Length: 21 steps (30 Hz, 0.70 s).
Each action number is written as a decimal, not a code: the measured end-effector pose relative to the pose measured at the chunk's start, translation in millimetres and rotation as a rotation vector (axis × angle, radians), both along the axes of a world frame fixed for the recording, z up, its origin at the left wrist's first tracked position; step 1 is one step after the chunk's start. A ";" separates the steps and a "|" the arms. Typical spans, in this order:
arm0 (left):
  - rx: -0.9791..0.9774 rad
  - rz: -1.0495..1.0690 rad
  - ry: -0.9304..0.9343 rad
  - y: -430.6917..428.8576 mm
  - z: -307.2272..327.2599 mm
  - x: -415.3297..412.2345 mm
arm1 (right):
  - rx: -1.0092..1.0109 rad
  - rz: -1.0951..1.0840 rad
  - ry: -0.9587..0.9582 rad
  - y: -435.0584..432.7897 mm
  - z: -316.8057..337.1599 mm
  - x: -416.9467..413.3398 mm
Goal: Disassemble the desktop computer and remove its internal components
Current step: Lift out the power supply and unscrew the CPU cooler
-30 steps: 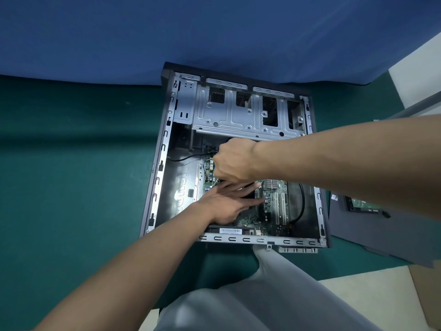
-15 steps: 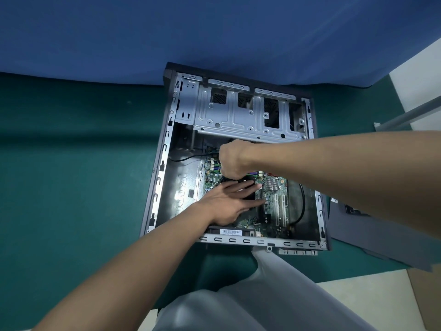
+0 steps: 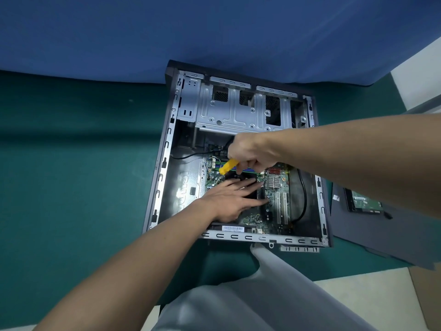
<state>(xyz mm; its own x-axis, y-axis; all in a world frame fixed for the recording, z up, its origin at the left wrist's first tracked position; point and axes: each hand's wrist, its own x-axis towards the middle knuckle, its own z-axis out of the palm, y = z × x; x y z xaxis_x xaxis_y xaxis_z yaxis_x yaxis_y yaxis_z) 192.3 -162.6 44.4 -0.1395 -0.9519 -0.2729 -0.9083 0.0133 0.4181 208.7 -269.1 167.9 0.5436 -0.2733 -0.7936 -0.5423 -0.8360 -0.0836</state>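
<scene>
here, the opened computer case (image 3: 166,149) lies on its side mid-way along the far edge of the green table (image 3: 71,187), its far end at the blue drape (image 3: 214,32). the left hand (image 3: 229,199) rests flat, fingers straight, on the black cooler (image 3: 253,193) over the motherboard (image 3: 274,199). just beyond it, the right hand (image 3: 250,151) curls round a yellow-handled tool (image 3: 228,166), angled down beside the cooler's far side.

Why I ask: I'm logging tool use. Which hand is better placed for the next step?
Probably right: the right hand grips the yellow-handled tool over the motherboard; the left hand lies flat on it, empty.
</scene>
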 end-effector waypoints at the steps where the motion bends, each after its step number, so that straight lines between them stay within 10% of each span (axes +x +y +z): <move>1: 0.006 -0.004 -0.015 -0.7 1.8 0.3 | 0.045 -0.004 0.064 3.2 5.0 -0.6; 14: -0.001 0.030 0.020 -0.7 4.1 -1.0 | -0.051 0.302 -0.435 -20.9 17.6 -25.4; 21: -0.004 0.032 0.022 0.5 8.5 -0.7 | -0.088 0.322 -0.408 -25.4 11.8 -29.3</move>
<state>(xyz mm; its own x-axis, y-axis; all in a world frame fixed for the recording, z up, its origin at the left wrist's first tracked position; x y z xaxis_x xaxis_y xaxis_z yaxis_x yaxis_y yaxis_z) 191.6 -162.1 52.8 -0.1151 -0.9570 -0.2661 -0.8990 -0.0136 0.4377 179.4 -294.6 179.7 0.8712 -0.0979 -0.4810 -0.1951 -0.9683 -0.1562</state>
